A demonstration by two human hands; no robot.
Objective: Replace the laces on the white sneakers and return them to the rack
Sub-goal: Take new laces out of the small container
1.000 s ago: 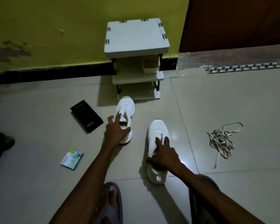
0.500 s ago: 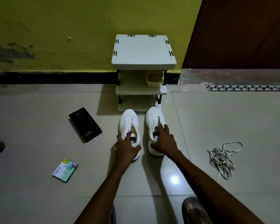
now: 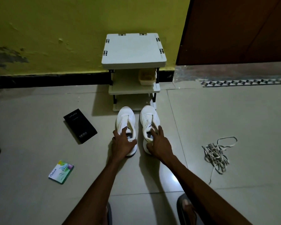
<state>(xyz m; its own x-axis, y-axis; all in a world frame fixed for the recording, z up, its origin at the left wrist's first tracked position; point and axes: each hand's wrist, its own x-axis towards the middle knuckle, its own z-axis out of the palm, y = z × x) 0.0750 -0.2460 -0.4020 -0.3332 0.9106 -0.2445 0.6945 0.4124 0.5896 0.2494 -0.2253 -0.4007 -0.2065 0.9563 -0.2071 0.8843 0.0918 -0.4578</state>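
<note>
As left hand point(image 3: 122, 143) grips left sneaker point(image 3: 125, 116), right hand point(image 3: 159, 144) right sneaker point(image 3: 148, 116)

Tiled floor point(image 3: 217, 111) — sneakers point(image 3: 125, 116), rack point(image 3: 133, 49), laces point(image 3: 216, 153), black box point(image 3: 79, 125).

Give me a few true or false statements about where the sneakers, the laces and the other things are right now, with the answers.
1. The left hand holds the left sneaker, and the right hand holds the right sneaker. True.
2. Both sneakers stand on a shelf. False: they stand on the floor in front of the rack.
3. Loose laces lie on the floor to the sneakers' right. True.
4. The rack's top carries a box. False: the black box lies on the floor, left of the sneakers.
</note>
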